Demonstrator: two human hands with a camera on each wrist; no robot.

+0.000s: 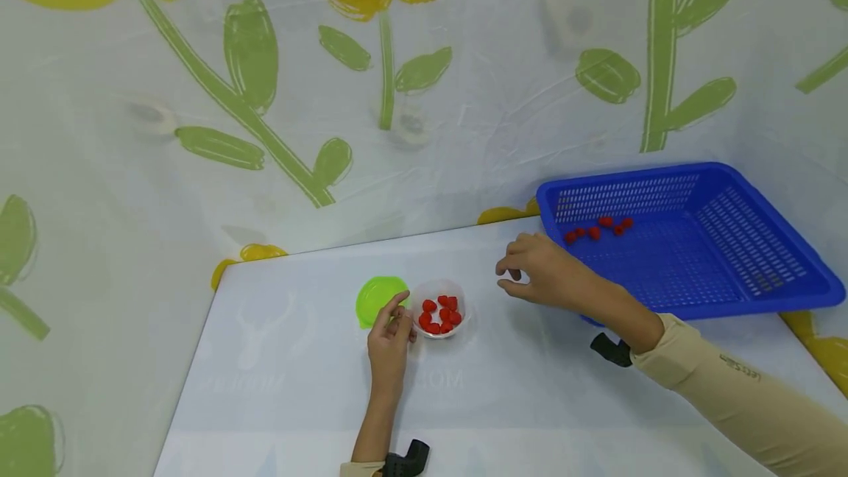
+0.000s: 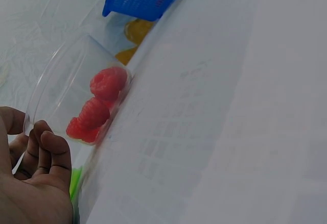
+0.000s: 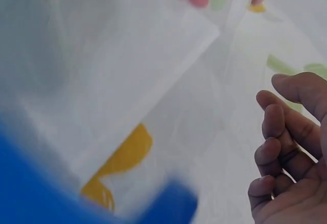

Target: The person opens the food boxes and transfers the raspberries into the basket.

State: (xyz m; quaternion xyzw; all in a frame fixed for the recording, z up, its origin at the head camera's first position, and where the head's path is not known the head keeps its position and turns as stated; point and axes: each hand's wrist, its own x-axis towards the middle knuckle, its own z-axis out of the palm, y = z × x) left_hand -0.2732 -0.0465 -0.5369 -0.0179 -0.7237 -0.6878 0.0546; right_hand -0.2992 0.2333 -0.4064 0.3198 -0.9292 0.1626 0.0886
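My left hand (image 1: 391, 341) holds the near-left rim of a clear plastic cup (image 2: 59, 89) between its fingers. Several red raspberries (image 1: 445, 315) lie in the bottom of the cup, which stands on the white table. Just left of it is a bright green lid (image 1: 376, 299), partly hidden behind the left hand. My right hand (image 1: 546, 271) hovers between the cup and the blue basket, its fingers loosely bent with nothing in them. In the right wrist view the thumb and fingers (image 3: 271, 119) stand apart.
A blue plastic basket (image 1: 695, 263) with mesh walls stands at the right of the table (image 1: 298, 359). Several more raspberries (image 1: 594, 233) lie in its far left corner. Behind the table hangs a white cloth (image 1: 477, 109) printed with flowers and leaves.
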